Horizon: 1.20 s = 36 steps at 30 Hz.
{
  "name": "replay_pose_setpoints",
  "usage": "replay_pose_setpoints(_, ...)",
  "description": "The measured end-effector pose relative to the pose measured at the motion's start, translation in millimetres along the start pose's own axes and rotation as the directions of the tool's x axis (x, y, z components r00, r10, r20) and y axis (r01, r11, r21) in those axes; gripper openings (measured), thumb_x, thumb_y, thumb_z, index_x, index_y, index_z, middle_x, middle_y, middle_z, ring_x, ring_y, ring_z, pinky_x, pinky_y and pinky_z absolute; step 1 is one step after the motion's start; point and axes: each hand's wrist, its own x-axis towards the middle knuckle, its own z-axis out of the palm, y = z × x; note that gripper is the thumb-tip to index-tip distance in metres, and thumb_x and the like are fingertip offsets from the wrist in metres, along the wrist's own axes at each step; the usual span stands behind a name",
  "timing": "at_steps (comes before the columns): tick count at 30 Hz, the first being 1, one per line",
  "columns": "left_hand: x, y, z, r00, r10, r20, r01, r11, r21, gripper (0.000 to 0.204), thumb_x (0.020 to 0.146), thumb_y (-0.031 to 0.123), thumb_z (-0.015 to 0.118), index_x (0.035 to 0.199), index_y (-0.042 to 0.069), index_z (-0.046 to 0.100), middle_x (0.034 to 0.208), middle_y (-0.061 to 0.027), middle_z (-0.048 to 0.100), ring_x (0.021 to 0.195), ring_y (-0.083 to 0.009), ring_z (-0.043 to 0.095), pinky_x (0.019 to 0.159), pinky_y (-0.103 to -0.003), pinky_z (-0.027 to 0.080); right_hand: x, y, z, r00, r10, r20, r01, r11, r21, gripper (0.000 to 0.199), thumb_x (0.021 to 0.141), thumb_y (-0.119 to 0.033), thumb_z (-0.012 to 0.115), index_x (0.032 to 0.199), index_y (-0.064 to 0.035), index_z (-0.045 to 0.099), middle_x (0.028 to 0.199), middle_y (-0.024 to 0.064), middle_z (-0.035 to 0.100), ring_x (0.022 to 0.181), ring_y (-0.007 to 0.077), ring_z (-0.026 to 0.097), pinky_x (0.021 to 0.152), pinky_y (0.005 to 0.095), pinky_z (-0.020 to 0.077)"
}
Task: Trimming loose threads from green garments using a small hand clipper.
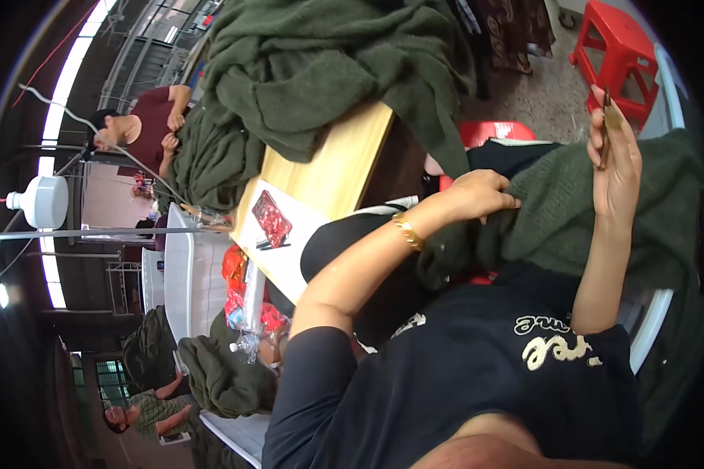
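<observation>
A dark green knitted piece point(555, 187) lies across my lap and spreads out to the right. My left hand point(477, 195), with a gold bracelet at the wrist, rests at its near left edge, fingers bent and gripping the knit. Raised above the right part of the cloth is my right hand point(619, 168). Its fingers are closed around a slim, pointed brownish tool point(606, 133) held upright; its exact kind cannot be made out. The tool is apart from the knit.
A heap of green knits point(313, 70) covers the far end of the wooden table point(328, 172). A red-patterned phone point(271, 218) lies on white paper. A red stool point(614, 47) stands far right. Two people work at left, near white bins point(203, 273) and a clear bottle point(246, 346).
</observation>
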Motion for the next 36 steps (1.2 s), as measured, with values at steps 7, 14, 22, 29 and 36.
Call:
replay_pose_setpoints(7,-100,52,-170,0.752,0.045,-0.658,-0.587,0.499,-0.637,0.012,0.085,0.010,0.058,0.080,0.000,0.054,0.046,-0.0095,0.044,0.057,-0.0364,0.062,0.060,-0.048,0.054,-22,-48,14,0.971,-0.239,0.025,0.240,0.955,-0.173,0.049,0.096,-0.026,0.055,0.129,0.0097,0.048,0.092,0.0035,0.056,0.070,0.0017,0.044,0.055,0.0148,0.0293)
replay_pose_setpoints(14,-282,88,-530,-0.150,0.155,-0.977,-0.922,0.334,0.194,0.024,0.099,0.026,0.043,0.092,0.006,0.055,0.085,-0.0074,0.057,0.074,-0.0182,0.059,0.060,-0.030,0.057,-37,-37,47,0.938,-0.322,0.126,0.328,0.944,-0.029,0.056,0.090,-0.031,0.065,0.127,0.0076,0.051,0.092,0.0063,0.059,0.065,0.0034,0.043,0.054,0.0143,0.0307)
replay_pose_setpoints(22,-166,-43,-430,-0.245,0.172,-0.954,-0.731,0.613,0.299,0.101,0.079,0.012,0.071,0.148,0.005,-0.003,0.134,-0.0210,0.043,0.115,-0.0308,0.052,0.094,-0.047,0.047,-46,7,54,0.971,-0.058,0.234,0.121,0.957,-0.266,0.040,0.089,-0.021,0.066,0.118,0.0051,0.058,0.093,0.0016,0.054,0.077,0.0051,0.048,0.067,0.0169,0.0376)
replay_pose_setpoints(29,-58,-91,-208,0.240,0.291,-0.926,0.313,0.880,0.358,0.112,0.064,0.060,0.076,0.151,0.020,0.018,0.155,-0.0242,-0.003,0.143,-0.0437,0.002,0.102,-0.071,0.017,-40,36,46,0.956,0.100,0.275,-0.008,0.949,-0.315,0.033,0.089,-0.011,0.066,0.116,0.0052,0.059,0.099,0.0021,0.057,0.088,0.0067,0.053,0.079,0.0200,0.0423)
replay_pose_setpoints(36,-17,-154,-245,0.318,0.066,-0.946,0.505,0.832,0.228,0.101,0.066,0.039,0.079,0.147,0.017,0.023,0.155,-0.0182,0.005,0.142,-0.0412,0.007,0.098,-0.074,0.024,-39,54,28,0.962,0.132,0.239,-0.050,0.947,-0.319,0.033,0.089,-0.013,0.066,0.117,0.0040,0.059,0.105,0.0038,0.062,0.088,0.0063,0.057,0.075,0.0184,0.0444)
